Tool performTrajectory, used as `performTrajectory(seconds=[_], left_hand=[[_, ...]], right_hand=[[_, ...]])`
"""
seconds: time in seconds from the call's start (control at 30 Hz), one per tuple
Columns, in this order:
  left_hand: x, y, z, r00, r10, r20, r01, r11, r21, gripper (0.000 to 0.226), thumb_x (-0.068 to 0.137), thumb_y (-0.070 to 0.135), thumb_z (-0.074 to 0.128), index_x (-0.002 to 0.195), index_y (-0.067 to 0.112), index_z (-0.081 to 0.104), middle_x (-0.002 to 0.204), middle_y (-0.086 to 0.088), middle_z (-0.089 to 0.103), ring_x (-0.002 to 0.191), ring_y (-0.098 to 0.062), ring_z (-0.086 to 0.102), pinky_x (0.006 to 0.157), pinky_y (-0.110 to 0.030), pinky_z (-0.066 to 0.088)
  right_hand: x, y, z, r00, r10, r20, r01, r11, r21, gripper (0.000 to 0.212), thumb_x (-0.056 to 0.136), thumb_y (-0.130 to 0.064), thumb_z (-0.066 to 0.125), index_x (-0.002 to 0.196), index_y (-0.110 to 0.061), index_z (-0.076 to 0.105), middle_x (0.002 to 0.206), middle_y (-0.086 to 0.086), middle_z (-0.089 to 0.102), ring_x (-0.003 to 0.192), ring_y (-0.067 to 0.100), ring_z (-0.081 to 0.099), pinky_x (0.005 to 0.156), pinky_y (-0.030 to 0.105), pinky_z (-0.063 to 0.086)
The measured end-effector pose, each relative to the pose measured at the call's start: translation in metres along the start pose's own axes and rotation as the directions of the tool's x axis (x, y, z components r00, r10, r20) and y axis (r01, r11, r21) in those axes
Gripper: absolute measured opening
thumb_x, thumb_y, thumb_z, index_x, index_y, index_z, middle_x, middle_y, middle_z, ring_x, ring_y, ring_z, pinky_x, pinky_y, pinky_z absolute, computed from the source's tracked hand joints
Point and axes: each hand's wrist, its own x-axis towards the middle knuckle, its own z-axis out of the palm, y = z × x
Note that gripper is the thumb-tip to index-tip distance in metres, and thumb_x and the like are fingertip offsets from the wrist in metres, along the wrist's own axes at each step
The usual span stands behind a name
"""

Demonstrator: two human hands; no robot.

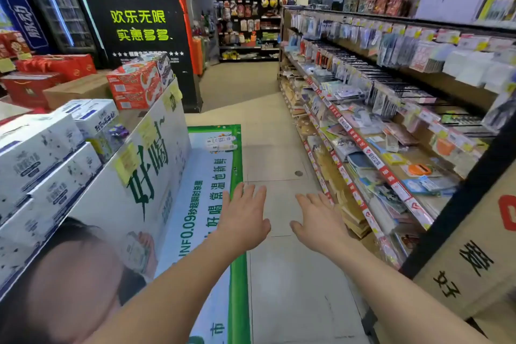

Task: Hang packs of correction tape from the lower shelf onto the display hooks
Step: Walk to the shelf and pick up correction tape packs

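My left hand (pixel 243 215) and my right hand (pixel 321 220) are both stretched out in front of me over the aisle floor, palms down, fingers spread, holding nothing. The stationery shelving runs along my right. Its display hooks (pixel 391 75) carry rows of hanging packs, some hooks bare black wire. The lower shelf (pixel 371 159), edged with red price strips, holds loose flat packs of mixed stationery. I cannot tell which of them are correction tape packs. Both hands are well left of the shelving and touch none of it.
A display island of white milk cartons (pixel 47 165) stands on my left, with red gift boxes (pixel 55 67) behind. A green floor banner (pixel 217 204) lies beside it. A cardboard box (pixel 474 246) sits at the near right. The tiled aisle (pixel 279 148) runs ahead toward a sports rack (pixel 251 8).
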Motion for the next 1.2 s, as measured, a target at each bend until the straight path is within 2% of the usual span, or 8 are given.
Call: performTrajectory(seconds=[0.1, 0.37, 0.5, 0.63, 0.83, 1.07, 1.2], left_hand=[[0.039, -0.031, -0.005, 0.999, 0.024, -0.044, -0.023, 1.0, 0.011, 0.072, 0.095, 0.043, 0.049, 0.155, 0.02, 0.017, 0.16, -0.006, 0.024, 0.149, -0.031, 0.014, 0.12, -0.058, 0.012], [0.17, -0.067, 0.01, 0.995, 0.097, -0.014, -0.097, 0.995, 0.008, 0.074, 0.094, 0.048, 0.047, 0.155, 0.02, 0.015, 0.159, -0.004, 0.024, 0.148, -0.03, 0.014, 0.119, -0.056, 0.013], [0.262, -0.075, 0.017, 0.995, 0.104, -0.003, -0.104, 0.995, -0.008, 0.074, 0.094, 0.048, 0.047, 0.155, 0.021, 0.014, 0.16, -0.003, 0.023, 0.149, -0.031, 0.014, 0.12, -0.056, 0.015], [0.348, -0.088, 0.012, 0.998, 0.066, 0.013, -0.066, 0.997, -0.032, 0.073, 0.095, 0.046, 0.046, 0.156, 0.021, 0.013, 0.161, -0.004, 0.021, 0.149, -0.029, 0.012, 0.12, -0.055, 0.012], [0.463, -0.115, -0.002, 1.0, 0.016, 0.013, -0.016, 1.0, -0.026, 0.075, 0.096, 0.046, 0.044, 0.158, 0.02, 0.01, 0.161, -0.004, 0.02, 0.15, -0.03, 0.011, 0.12, -0.054, 0.013], [0.578, -0.139, 0.004, 0.999, 0.047, 0.022, -0.046, 0.999, -0.029, 0.077, 0.097, 0.048, 0.044, 0.158, 0.021, 0.007, 0.163, -0.005, 0.017, 0.15, -0.03, 0.01, 0.12, -0.054, 0.012], [0.639, -0.157, 0.012, 0.995, 0.096, 0.012, -0.096, 0.995, -0.029, 0.077, 0.096, 0.049, 0.044, 0.158, 0.02, 0.008, 0.162, -0.005, 0.019, 0.15, -0.03, 0.012, 0.12, -0.055, 0.012]], right_hand=[[0.043, -0.012, -0.003, 0.999, 0.042, -0.025, -0.041, 0.998, 0.042, 0.068, 0.095, -0.047, 0.053, 0.154, -0.022, 0.033, 0.152, 0.005, 0.043, 0.143, 0.029, 0.031, 0.111, 0.051, 0.035], [0.164, -0.006, -0.001, 0.993, 0.118, 0.004, -0.118, 0.992, 0.04, 0.066, 0.096, -0.046, 0.052, 0.154, -0.023, 0.032, 0.154, 0.003, 0.041, 0.147, 0.029, 0.026, 0.115, 0.05, 0.031], [0.253, 0.021, 0.001, 0.992, 0.124, -0.013, -0.124, 0.991, 0.046, 0.064, 0.096, -0.046, 0.052, 0.152, -0.023, 0.033, 0.154, 0.004, 0.041, 0.145, 0.028, 0.029, 0.114, 0.051, 0.033], [0.349, 0.04, -0.005, 0.993, 0.116, -0.003, -0.115, 0.992, 0.055, 0.066, 0.096, -0.046, 0.053, 0.155, -0.025, 0.03, 0.158, 0.004, 0.038, 0.15, 0.028, 0.025, 0.116, 0.053, 0.032], [0.468, 0.052, -0.02, 0.997, 0.083, -0.008, -0.083, 0.996, 0.018, 0.062, 0.094, -0.046, 0.054, 0.149, -0.024, 0.036, 0.146, 0.001, 0.047, 0.143, 0.028, 0.031, 0.107, 0.05, 0.037], [0.58, 0.061, -0.023, 0.994, 0.109, 0.005, -0.109, 0.993, 0.049, 0.067, 0.096, -0.044, 0.052, 0.155, -0.022, 0.03, 0.156, 0.005, 0.038, 0.151, 0.032, 0.022, 0.115, 0.053, 0.031], [0.636, 0.063, -0.017, 0.991, 0.135, -0.013, -0.135, 0.991, 0.014, 0.067, 0.096, -0.046, 0.053, 0.155, -0.023, 0.03, 0.156, 0.005, 0.037, 0.149, 0.031, 0.025, 0.113, 0.051, 0.03]])
